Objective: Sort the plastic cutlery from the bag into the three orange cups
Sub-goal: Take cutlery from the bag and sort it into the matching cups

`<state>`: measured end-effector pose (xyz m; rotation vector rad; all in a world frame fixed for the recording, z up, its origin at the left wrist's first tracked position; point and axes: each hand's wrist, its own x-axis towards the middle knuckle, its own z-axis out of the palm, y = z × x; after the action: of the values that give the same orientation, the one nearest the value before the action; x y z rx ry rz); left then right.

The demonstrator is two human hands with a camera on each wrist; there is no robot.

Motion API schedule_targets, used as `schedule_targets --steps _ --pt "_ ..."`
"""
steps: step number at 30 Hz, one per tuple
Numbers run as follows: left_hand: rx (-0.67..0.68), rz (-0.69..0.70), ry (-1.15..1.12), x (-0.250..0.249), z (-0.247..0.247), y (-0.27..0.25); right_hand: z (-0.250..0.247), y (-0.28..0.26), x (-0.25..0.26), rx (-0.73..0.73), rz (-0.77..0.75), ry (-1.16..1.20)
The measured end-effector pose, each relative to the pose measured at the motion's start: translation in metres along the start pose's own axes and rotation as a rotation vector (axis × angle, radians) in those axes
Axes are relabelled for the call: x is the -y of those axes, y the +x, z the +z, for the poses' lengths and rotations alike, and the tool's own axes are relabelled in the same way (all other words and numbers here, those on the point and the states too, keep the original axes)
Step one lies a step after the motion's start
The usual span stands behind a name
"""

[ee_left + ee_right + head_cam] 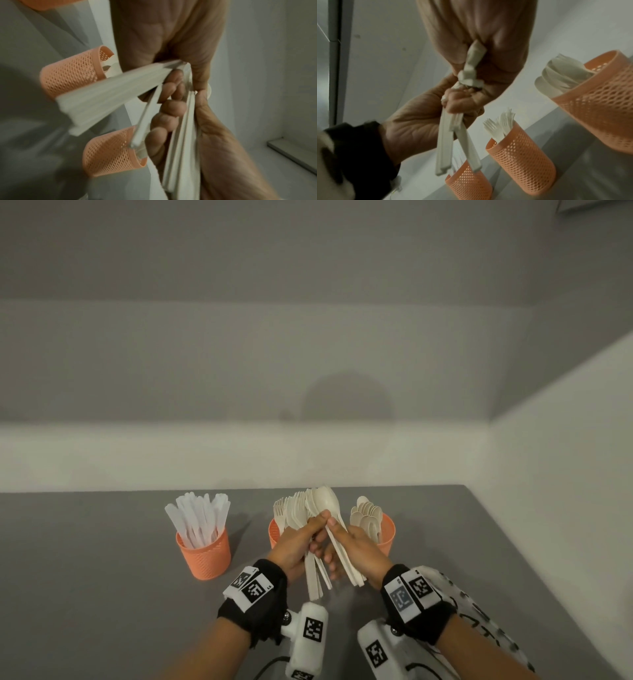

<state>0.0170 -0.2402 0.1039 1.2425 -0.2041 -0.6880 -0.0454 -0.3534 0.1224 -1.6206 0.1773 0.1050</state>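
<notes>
Three orange mesh cups stand in a row on the grey table: a knife cup [203, 553], a fork cup [274, 534] half hidden behind my hands, and a spoon cup [387, 534]. In front of the fork cup my left hand [298, 546] grips a fanned bundle of beige forks and spoons [296, 510]; their handles [111, 97] stick out below the fist. My right hand [359, 549], thumb to thumb with the left, grips several spoons [325, 501] by their handles [471, 73]. Their bowls point up and away.
A white bag with black print [479, 611] lies at the table's near right, beside my right wrist. White walls close off the back and right edges of the table. The fork cup [522, 162] and spoon cup [599, 101] stand just beyond my hands.
</notes>
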Motion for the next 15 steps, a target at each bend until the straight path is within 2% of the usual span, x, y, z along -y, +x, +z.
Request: schedule_targets --steps 4,7,10,13,15 --pt "-0.077 0.081 0.067 -0.004 0.009 0.002 -0.008 0.002 0.001 0.004 -0.002 0.007" --pt "-0.155 0.069 0.039 -0.004 0.011 0.007 -0.011 0.005 0.001 -0.018 -0.045 0.003" --pt "-0.197 -0.005 -0.044 -0.011 0.015 0.011 -0.017 0.008 -0.001 -0.116 -0.034 0.003" --pt "-0.22 -0.011 -0.018 -0.017 0.01 0.013 -0.03 0.016 -0.006 -0.233 -0.007 -0.004" --pt "-0.267 0.013 0.005 -0.019 0.006 0.016 -0.042 0.021 -0.008 -0.301 -0.043 -0.019"
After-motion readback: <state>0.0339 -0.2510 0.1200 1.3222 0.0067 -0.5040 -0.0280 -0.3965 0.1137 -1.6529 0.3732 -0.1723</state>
